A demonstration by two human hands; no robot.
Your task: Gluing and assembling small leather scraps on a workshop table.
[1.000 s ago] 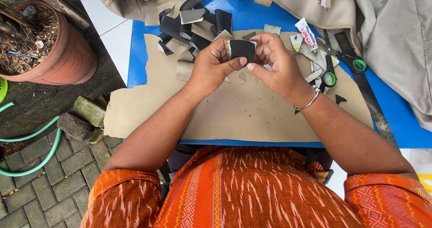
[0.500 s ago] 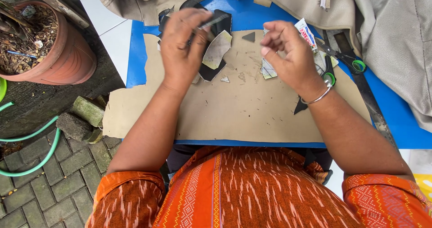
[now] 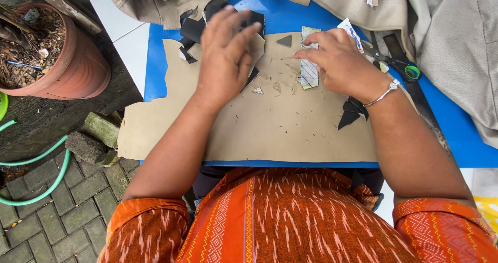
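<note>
Desk (image 3: pixel 446 133): blue top, seen from above, set outdoors beside grey paving bricks (image 3: pixel 46 226) and white tiles at 11 o'clock.

Cover: a tan cardboard sheet (image 3: pixel 270 128) lay flat over most of the desk, its surface flecked with small scraps and snippets.

Left hand (image 3: pixel 224 55): fingers spread apart, palm down, hovering over or resting on a pile of black pieces (image 3: pixel 193 30) at 12 o'clock on the sheet; whether it gripped anything could not be told.

Right hand (image 3: pixel 340 60): fingers loosely bent, tips pressed on a checked paper strip (image 3: pixel 309 72) lying flat on the sheet at 1 o'clock; a thin silver bracelet (image 3: pixel 383 92) circled the wrist.

Loose items: one small dark triangle (image 3: pixel 284 41) between the two hands; black offcuts (image 3: pixel 353 112) just under the right wrist; scissors with green handles (image 3: pixel 404 68) at 2 o'clock, just beside the right hand.

Edges: beige cloth (image 3: pixel 456 45) heaped along the desk from 12 to 3 o'clock.

Ground at 9 to 10 o'clock: a terracotta pot (image 3: pixel 78 71) of dry soil, a green hose (image 3: pixel 36 162) curling over the bricks, and two mossy stones (image 3: pixel 93 138) near the desk's corner.

Person: orange patterned shirt (image 3: pixel 280 221) at 6 o'clock.
</note>
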